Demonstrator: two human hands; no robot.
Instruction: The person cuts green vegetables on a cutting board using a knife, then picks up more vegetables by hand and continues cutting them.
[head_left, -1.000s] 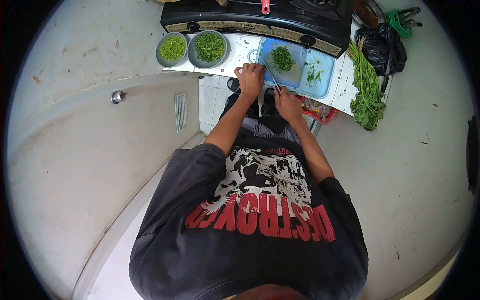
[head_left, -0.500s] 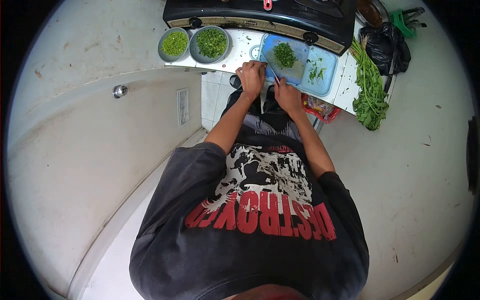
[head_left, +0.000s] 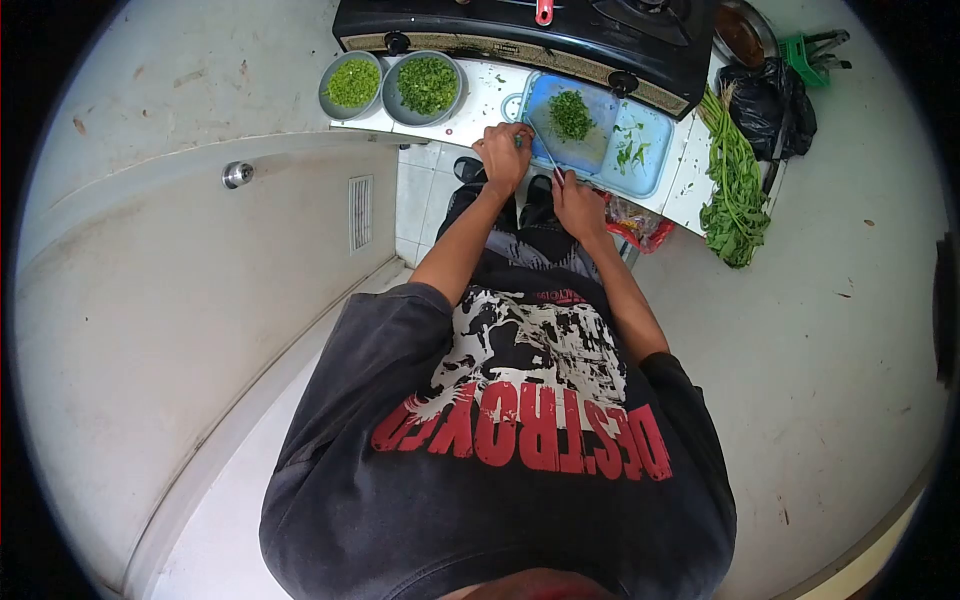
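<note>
My right hand (head_left: 578, 205) is closed around the handle of a knife (head_left: 545, 148), whose blade slants up and left over the near edge of the blue cutting board (head_left: 588, 150). Close to the blade's tip, my left hand (head_left: 503, 155) has its fingers curled together. A small greenish bit shows between those fingers, too small to name. A pile of finely chopped green leaves (head_left: 570, 116) lies on the board. Under the board is a light blue tray (head_left: 652, 165), with loose leaf pieces (head_left: 630, 150) on its right part.
Two grey bowls of chopped greens, a lighter one (head_left: 353, 84) and a darker one (head_left: 427, 85), stand at the left. Behind is a black gas stove (head_left: 520, 30). A leafy green bunch (head_left: 735, 200) hangs over the counter's right edge, beside a black plastic bag (head_left: 770, 105).
My right hand and the knife have moved slightly toward my body. The left hand stays near the blade tip, turned a little. The chopped pile looks the same.
</note>
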